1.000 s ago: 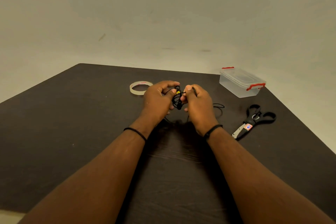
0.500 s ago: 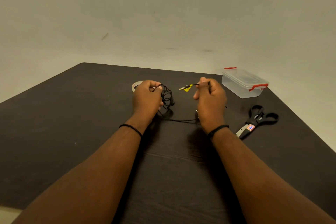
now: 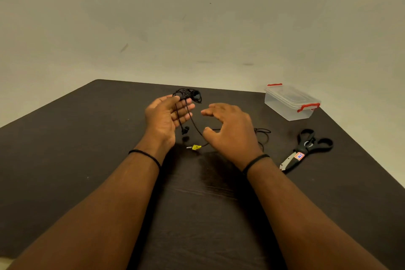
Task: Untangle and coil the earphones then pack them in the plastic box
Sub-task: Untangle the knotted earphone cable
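Untangling stage: left hand (image 3: 166, 116) pinches the knotted earphones (image 3: 189, 95) aloft; right hand (image 3: 230, 129), fingers spread and empty, must next catch the hanging cord.

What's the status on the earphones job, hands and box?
Left hand pinches tangled earphones, raised. Right hand open, empty. Yellow-tagged plug on table. Plastic box lidded. Nothing in the way.

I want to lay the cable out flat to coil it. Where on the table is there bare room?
Bare table left of the left hand is free. The right side is crowded: loose cable beside the right hand, then scissors and plastic box. The yellow-tagged plug lies between the wrists.
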